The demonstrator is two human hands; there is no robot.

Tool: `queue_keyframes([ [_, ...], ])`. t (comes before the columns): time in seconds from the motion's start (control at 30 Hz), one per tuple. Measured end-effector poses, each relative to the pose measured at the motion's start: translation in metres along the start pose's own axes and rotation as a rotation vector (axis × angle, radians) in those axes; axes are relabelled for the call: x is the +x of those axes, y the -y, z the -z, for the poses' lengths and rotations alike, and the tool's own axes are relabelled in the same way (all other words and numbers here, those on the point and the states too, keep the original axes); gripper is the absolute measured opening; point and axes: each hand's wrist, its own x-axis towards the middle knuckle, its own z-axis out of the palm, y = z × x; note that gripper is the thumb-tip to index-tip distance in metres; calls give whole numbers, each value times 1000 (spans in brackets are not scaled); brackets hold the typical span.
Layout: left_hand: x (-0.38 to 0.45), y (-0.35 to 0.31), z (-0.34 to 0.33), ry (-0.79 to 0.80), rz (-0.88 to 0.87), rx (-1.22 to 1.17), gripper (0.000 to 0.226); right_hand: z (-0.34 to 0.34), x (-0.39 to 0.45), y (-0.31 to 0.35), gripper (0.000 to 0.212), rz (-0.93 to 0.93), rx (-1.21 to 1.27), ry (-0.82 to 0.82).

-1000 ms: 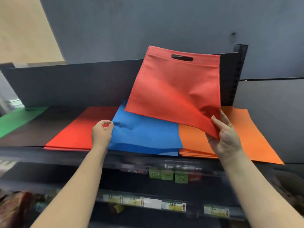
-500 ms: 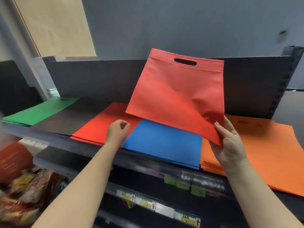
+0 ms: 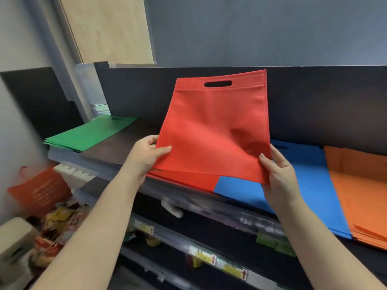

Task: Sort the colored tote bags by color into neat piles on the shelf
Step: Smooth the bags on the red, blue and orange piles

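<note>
A red tote bag (image 3: 215, 126) with a cut-out handle is held up over the shelf, tilted toward me. My left hand (image 3: 144, 155) pinches its lower left corner and my right hand (image 3: 278, 174) pinches its lower right corner. Under it lies the red pile (image 3: 194, 181), mostly hidden by the held bag. To the right lie the blue pile (image 3: 303, 181) and then the orange pile (image 3: 360, 189). To the left are a dark brown pile (image 3: 113, 145) and a green pile (image 3: 90, 132).
The shelf has a dark back panel (image 3: 314, 105) right behind the piles and a front rail (image 3: 209, 204) with price tags. Lower shelves hold snack packets (image 3: 58, 225) at the bottom left. A grey upright post (image 3: 62, 65) stands at the left.
My left hand left the shelf edge and took hold of the red bag's lower left corner. The bag moved left from over the blue pile to over the red pile. The view swung left.
</note>
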Motion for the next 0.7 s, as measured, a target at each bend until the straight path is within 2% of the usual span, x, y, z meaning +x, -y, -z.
queue_keyframes([
  [0.23, 68, 45, 48, 48, -138, 327, 30, -51, 6, -56, 36, 163, -317, -173],
  [0.3, 82, 55, 57, 65, -171, 424, 31, -61, 6, -64, 34, 187, -524, -230],
  [0.43, 99, 73, 68, 127, -214, 618, 30, -70, 9, -74, 29, 226, -1102, -352],
  [0.53, 105, 83, 71, 186, -216, 718, 31, -73, 8, -78, 33, 169, -1401, -346],
  [0.7, 110, 93, 70, 233, -249, 926, 37, -75, 6, -78, 38, 40, -1608, -366],
])
